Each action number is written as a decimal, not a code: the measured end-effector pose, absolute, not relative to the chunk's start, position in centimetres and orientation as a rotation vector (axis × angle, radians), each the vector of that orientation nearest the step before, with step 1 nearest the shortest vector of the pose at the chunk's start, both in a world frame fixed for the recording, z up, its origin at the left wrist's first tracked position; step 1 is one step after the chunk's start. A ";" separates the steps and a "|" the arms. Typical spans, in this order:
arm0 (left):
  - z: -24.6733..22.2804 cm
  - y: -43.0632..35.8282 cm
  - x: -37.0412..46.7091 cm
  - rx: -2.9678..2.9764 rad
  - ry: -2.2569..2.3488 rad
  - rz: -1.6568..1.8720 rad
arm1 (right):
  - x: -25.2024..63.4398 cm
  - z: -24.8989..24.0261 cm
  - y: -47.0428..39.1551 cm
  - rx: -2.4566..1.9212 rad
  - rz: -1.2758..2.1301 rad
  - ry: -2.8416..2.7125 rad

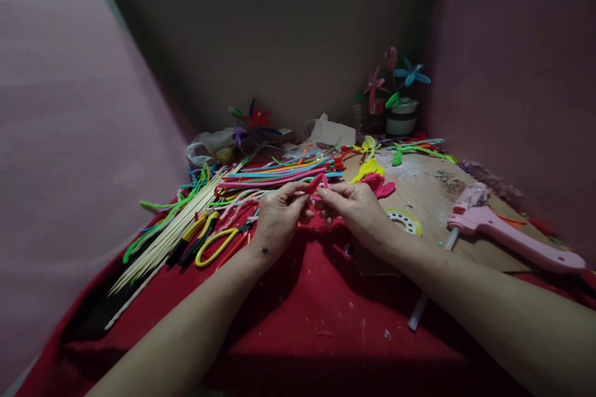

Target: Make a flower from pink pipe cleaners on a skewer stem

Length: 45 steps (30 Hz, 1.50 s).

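Between my two hands a pink pipe cleaner [318, 182] is bent into a pointed loop above the red cloth [307, 304]. My left hand [282, 214] pinches its left side between thumb and fingers. On its right side, my right hand [354, 211] is closed in a similar pinch. The fingertips of both hands are close together and hide the lower part of the piece. Just behind my right hand lie dark pink petal shapes [384, 190] and a yellow one [369, 169].
Pipe cleaners [279, 175], wooden sticks [181, 229], pliers [199, 237] and yellow-handled scissors [216, 247] lie left. A pink glue gun [516, 232] and tape roll [404, 221] rest on cardboard [431, 198] at right. Finished flowers [410, 73] stand behind near a lidded jar [401, 118].
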<state>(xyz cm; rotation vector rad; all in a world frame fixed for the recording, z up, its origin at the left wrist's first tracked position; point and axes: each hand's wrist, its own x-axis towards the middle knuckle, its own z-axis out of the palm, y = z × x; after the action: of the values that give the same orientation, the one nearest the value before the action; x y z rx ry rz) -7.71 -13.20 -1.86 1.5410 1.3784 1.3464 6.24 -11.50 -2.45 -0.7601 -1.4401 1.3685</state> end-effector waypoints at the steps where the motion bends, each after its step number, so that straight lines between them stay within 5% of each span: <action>1: -1.8 -13.1 -7.8 1.527 1.369 1.349 | 6.2 -2.5 -11.5 -0.759 1.374 -1.437; 19: -1.4 -14.0 -6.4 1.490 1.254 1.229 | 6.8 -3.4 -10.3 -0.693 1.690 -1.151; 33: -0.9 -13.4 -7.3 1.416 1.190 0.961 | 6.7 -3.3 -10.3 -0.691 1.603 -1.141; 45: -1.2 -13.6 -7.2 1.398 1.042 1.078 | 6.4 -3.6 -10.0 -0.639 1.706 -0.996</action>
<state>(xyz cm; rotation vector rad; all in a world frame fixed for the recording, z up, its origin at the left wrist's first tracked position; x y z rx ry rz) -7.16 -13.56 -1.17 1.3981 1.0418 1.0776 6.41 -9.99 -3.64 -0.6386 -0.9962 1.7057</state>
